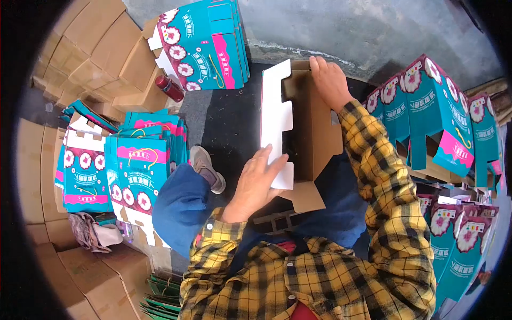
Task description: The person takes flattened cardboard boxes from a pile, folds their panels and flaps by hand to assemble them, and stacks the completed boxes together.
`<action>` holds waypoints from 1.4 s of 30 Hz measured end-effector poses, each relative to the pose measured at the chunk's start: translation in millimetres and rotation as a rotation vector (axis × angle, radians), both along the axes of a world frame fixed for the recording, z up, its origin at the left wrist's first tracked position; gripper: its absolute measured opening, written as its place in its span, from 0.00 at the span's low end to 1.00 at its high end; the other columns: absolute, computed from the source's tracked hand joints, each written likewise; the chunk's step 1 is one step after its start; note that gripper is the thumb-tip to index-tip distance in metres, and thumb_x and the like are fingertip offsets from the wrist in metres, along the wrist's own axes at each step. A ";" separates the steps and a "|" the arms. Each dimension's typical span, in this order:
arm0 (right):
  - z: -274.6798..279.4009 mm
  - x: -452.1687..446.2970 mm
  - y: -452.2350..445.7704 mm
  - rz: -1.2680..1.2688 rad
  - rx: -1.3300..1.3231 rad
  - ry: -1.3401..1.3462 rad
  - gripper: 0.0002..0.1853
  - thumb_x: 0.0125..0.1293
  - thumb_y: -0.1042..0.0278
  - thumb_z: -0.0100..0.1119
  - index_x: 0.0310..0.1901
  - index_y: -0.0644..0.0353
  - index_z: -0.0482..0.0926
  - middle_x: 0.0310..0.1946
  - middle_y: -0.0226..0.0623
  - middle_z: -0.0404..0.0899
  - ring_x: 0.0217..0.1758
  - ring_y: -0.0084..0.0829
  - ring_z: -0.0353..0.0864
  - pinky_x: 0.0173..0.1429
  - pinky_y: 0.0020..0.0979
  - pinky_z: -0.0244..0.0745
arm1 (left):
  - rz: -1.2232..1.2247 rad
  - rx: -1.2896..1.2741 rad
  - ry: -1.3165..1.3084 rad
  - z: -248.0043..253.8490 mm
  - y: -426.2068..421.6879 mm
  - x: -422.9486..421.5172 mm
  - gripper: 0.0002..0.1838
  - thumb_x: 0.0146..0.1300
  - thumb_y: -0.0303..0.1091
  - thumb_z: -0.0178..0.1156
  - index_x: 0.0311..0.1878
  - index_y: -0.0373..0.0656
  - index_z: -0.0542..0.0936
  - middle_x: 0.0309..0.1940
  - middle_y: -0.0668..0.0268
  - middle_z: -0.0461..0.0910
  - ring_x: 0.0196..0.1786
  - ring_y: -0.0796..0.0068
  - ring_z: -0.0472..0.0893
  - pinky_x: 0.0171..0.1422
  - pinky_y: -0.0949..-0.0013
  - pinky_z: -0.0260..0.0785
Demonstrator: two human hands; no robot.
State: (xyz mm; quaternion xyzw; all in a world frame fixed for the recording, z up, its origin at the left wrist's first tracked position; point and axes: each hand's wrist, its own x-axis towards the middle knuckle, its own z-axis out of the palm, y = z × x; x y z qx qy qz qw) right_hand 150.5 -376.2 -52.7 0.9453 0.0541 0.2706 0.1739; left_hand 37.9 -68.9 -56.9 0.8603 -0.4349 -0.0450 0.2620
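An open cardboard box [324, 128], brown inside with a white flap along its left side, stands between my knees. My left hand [258, 182] lies on the lower part of the white flap [277, 106], its fingers spread and the thumb apart. At the box's far right corner, my right hand [330, 82] holds the top edge, with the fingers bent over it. A brown end flap [303, 197] sticks out at the near end. The box's inside is partly hidden by the white flap and in shadow.
Flat teal and pink cartons [202, 45] are stacked at the back left, beside a red jar [169, 88]. More printed cartons [140, 176] lie at left. Brown boxes [101, 48] line the left side. Assembled teal boxes [434, 112] stand at right. A grey wall [341, 26] rises behind.
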 end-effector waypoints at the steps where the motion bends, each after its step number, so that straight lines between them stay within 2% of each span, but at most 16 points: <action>1: 3.2 2.5 0.2 -0.002 0.073 0.033 0.15 0.61 0.71 0.50 0.50 0.60 0.71 0.43 0.39 0.76 0.46 0.36 0.80 0.52 0.34 0.73 | -0.018 -0.002 0.002 0.3 -0.7 0.7 0.44 0.43 0.38 0.75 0.67 0.50 0.68 0.66 0.44 0.62 0.67 0.45 0.65 0.68 0.51 0.61; 5: 0.6 15.9 -10.3 -0.016 0.249 -0.016 0.05 0.58 0.73 0.53 0.36 0.57 0.70 0.30 0.39 0.78 0.33 0.39 0.83 0.37 0.38 0.77 | -0.042 0.015 -0.018 -0.5 -7.1 0.8 0.43 0.45 0.47 0.75 0.66 0.52 0.70 0.66 0.43 0.61 0.69 0.44 0.63 0.70 0.50 0.58; 13: 2.9 27.4 -29.1 -0.018 0.337 -0.057 0.05 0.59 0.73 0.52 0.37 0.57 0.70 0.29 0.38 0.78 0.29 0.43 0.81 0.32 0.43 0.76 | -0.100 0.087 -0.020 -17.5 -15.4 -3.6 0.35 0.53 0.50 0.69 0.63 0.49 0.73 0.68 0.46 0.60 0.71 0.45 0.60 0.71 0.50 0.56; 16: 10.5 13.8 -15.1 0.104 0.217 0.158 0.05 0.57 0.74 0.57 0.36 0.61 0.79 0.32 0.42 0.81 0.34 0.42 0.83 0.37 0.39 0.80 | -0.068 0.117 -0.045 -14.0 -9.3 -4.9 0.34 0.54 0.51 0.67 0.62 0.45 0.74 0.68 0.45 0.61 0.71 0.45 0.59 0.73 0.50 0.53; 18: 8.9 1.0 -5.9 0.088 0.124 0.511 0.07 0.58 0.72 0.58 0.36 0.59 0.83 0.37 0.42 0.81 0.41 0.42 0.83 0.42 0.39 0.80 | -0.127 0.068 0.069 -8.4 -4.4 -7.3 0.36 0.52 0.55 0.66 0.60 0.42 0.74 0.68 0.46 0.61 0.72 0.45 0.59 0.74 0.48 0.50; 19: 9.9 -4.0 -5.1 0.018 0.127 0.578 0.09 0.60 0.69 0.57 0.38 0.57 0.85 0.41 0.41 0.81 0.47 0.41 0.81 0.46 0.40 0.79 | -0.183 0.046 0.095 -5.1 -3.9 -10.2 0.36 0.52 0.55 0.65 0.58 0.39 0.75 0.68 0.47 0.62 0.72 0.45 0.59 0.74 0.46 0.49; 22: 1.2 -7.6 -15.4 -0.065 0.125 0.583 0.10 0.61 0.66 0.56 0.39 0.57 0.85 0.42 0.40 0.80 0.50 0.41 0.80 0.49 0.40 0.77 | -0.230 0.066 0.080 -8.4 -11.6 -23.5 0.34 0.54 0.55 0.64 0.56 0.39 0.76 0.68 0.48 0.63 0.72 0.47 0.58 0.75 0.46 0.48; 24: -5.5 -5.6 -16.2 -0.126 0.184 0.617 0.10 0.60 0.66 0.56 0.38 0.57 0.85 0.40 0.40 0.81 0.50 0.40 0.79 0.53 0.43 0.73 | -0.208 0.048 -0.021 -15.8 -22.5 -29.3 0.28 0.56 0.48 0.64 0.54 0.37 0.75 0.61 0.50 0.69 0.68 0.49 0.65 0.72 0.48 0.53; 26: -8.3 -5.1 -15.1 -0.045 0.032 0.548 0.15 0.53 0.54 0.64 0.33 0.58 0.85 0.39 0.41 0.80 0.45 0.40 0.78 0.54 0.48 0.70 | 0.000 -0.071 -0.095 -24.2 -35.0 -29.9 0.22 0.57 0.39 0.65 0.52 0.36 0.75 0.53 0.53 0.75 0.59 0.51 0.72 0.64 0.52 0.61; 27: -11.6 -5.8 -12.2 -0.043 0.021 0.500 0.09 0.58 0.65 0.58 0.35 0.55 0.86 0.38 0.41 0.81 0.45 0.39 0.80 0.58 0.50 0.64 | 0.065 -0.090 -0.140 -26.8 -39.3 -31.5 0.20 0.57 0.31 0.64 0.51 0.35 0.74 0.47 0.55 0.77 0.52 0.53 0.75 0.57 0.56 0.64; 30: -11.3 -5.0 -8.7 -0.053 0.172 0.571 0.09 0.56 0.61 0.62 0.33 0.55 0.86 0.38 0.44 0.80 0.43 0.40 0.80 0.54 0.47 0.69 | 0.204 0.023 -0.143 -30.2 -57.4 -34.1 0.26 0.57 0.27 0.61 0.60 0.34 0.70 0.54 0.51 0.73 0.56 0.53 0.73 0.59 0.56 0.64; 32: -21.6 -2.5 -14.9 -0.033 0.243 0.523 0.10 0.55 0.60 0.63 0.32 0.56 0.86 0.39 0.45 0.79 0.43 0.41 0.81 0.51 0.45 0.72 | 0.047 0.086 -0.346 -31.2 -66.6 -35.8 0.27 0.56 0.23 0.57 0.62 0.35 0.69 0.58 0.49 0.70 0.61 0.51 0.70 0.65 0.55 0.62; 34: -22.7 -2.9 -19.1 -0.023 0.312 0.475 0.11 0.54 0.59 0.65 0.31 0.57 0.86 0.39 0.46 0.79 0.42 0.41 0.81 0.47 0.43 0.75 | -0.013 0.033 -0.289 -33.8 -78.9 -44.6 0.27 0.56 0.19 0.54 0.62 0.36 0.69 0.61 0.49 0.68 0.63 0.50 0.69 0.69 0.54 0.60; 36: -25.1 -3.1 -23.3 -0.020 0.307 0.462 0.12 0.55 0.58 0.65 0.31 0.59 0.86 0.41 0.48 0.78 0.41 0.42 0.82 0.41 0.41 0.78 | -0.045 -0.019 -0.069 -33.3 -89.4 -52.9 0.31 0.53 0.35 0.64 0.61 0.34 0.70 0.61 0.49 0.67 0.66 0.50 0.64 0.70 0.47 0.55; 39: -25.1 -3.5 -22.0 -0.013 0.342 0.457 0.11 0.55 0.60 0.64 0.31 0.60 0.86 0.42 0.48 0.78 0.40 0.43 0.82 0.40 0.41 0.78 | 0.015 0.006 -0.076 -36.9 -99.1 -52.3 0.36 0.49 0.40 0.67 0.59 0.30 0.69 0.61 0.47 0.66 0.67 0.49 0.63 0.70 0.46 0.52; 42: -30.2 -1.3 -25.5 0.012 0.400 0.406 0.12 0.54 0.60 0.64 0.31 0.60 0.86 0.39 0.49 0.79 0.39 0.45 0.82 0.40 0.42 0.79 | 0.050 0.097 -0.127 -41.7 -100.8 -53.8 0.35 0.48 0.36 0.67 0.58 0.27 0.68 0.61 0.45 0.66 0.66 0.49 0.63 0.70 0.47 0.52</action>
